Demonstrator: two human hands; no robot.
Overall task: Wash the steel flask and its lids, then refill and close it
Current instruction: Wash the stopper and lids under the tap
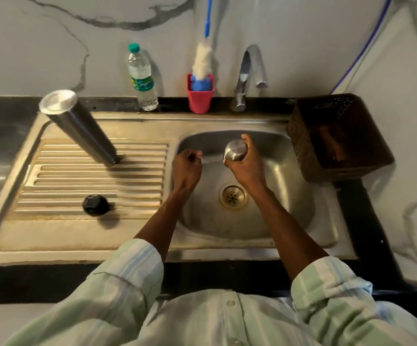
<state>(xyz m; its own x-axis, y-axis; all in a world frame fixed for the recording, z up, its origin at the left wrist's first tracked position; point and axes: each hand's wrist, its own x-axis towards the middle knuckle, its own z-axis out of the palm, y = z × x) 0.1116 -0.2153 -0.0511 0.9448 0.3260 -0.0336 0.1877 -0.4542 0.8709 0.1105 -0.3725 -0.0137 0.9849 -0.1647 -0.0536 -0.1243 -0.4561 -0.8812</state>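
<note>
- Two lids and one flask body make up the job; I see the steel flask standing mouth-down on the ribbed drainboard, well apart from my hands.
- My right hand has its fingers wrapped round the steel cup lid, held over the sink basin below the tap; no water shows running.
- My left hand hangs beside it, fingers curled and gripping nothing I can make out.
- The black inner stopper sits on the drainboard.
- I judge the lid wash is in hand; next I would set this lid down to drain.
- Refilling likely calls for the water bottle on the surface behind.
</note>
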